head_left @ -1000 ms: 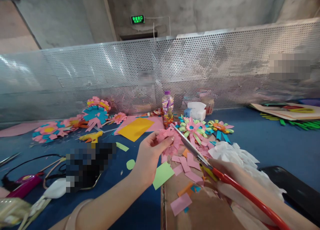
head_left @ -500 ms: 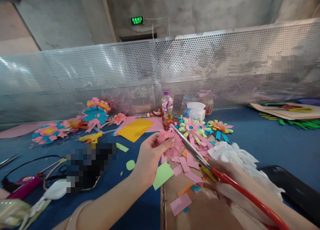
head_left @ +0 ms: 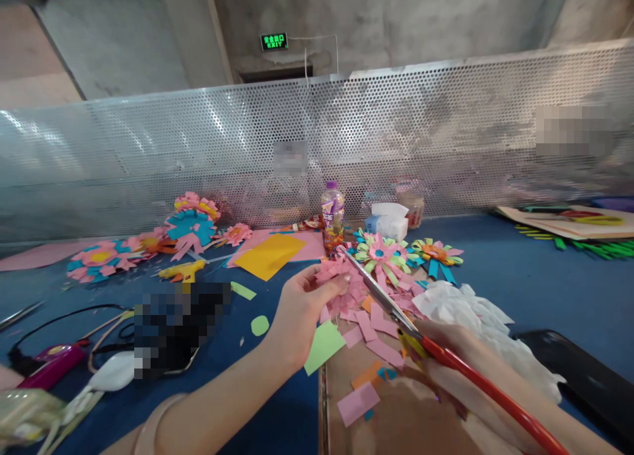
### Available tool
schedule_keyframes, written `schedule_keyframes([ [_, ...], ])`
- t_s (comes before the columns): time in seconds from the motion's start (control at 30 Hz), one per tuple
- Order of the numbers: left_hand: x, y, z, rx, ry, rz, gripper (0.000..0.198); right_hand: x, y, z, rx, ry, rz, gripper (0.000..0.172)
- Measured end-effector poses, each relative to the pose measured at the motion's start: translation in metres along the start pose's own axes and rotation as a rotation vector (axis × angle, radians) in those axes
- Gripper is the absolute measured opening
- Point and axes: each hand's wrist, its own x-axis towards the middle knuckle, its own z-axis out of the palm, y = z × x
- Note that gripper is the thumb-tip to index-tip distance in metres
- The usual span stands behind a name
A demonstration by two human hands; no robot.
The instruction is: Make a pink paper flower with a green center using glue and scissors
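Note:
My left hand (head_left: 302,310) pinches a pink paper flower (head_left: 341,286) with fringed edges, thumb on top. In my right hand (head_left: 446,349) is a pair of scissors (head_left: 463,362) with long red handles; a yellow part shows near the fingers. The blades point up and left, their tips at the flower's right side. Under and beside the flower lie pink paper strips (head_left: 379,349) and a light green paper square (head_left: 323,346). Finished-looking paper flowers (head_left: 381,253) in pink, green and blue sit just behind the blades.
A drink bottle (head_left: 333,214) and tissue pack (head_left: 386,222) stand before the perforated metal panel (head_left: 426,131). Left are a yellow glue gun (head_left: 183,270), a yellow sheet (head_left: 270,255) and more flowers (head_left: 193,225). Crumpled white tissue (head_left: 465,310) and a black phone (head_left: 579,376) lie right.
The view has shifted very slightly. Both hands keep nearly the same pose, with the flower and scissors almost unmoved.

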Motion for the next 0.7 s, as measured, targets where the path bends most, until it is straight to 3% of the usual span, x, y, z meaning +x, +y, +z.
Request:
schedule_keyframes([
  [0.3, 0.0, -0.002, 0.003, -0.073, -0.023, -0.041, 0.009, -0.01, -0.01, 0.005, -0.02, 0.057, 0.117, 0.01],
  [0.7, 0.001, -0.004, 0.003, -0.147, -0.06, -0.064, 0.006, -0.005, -0.004, 0.011, -0.043, 0.124, 0.099, 0.028],
])
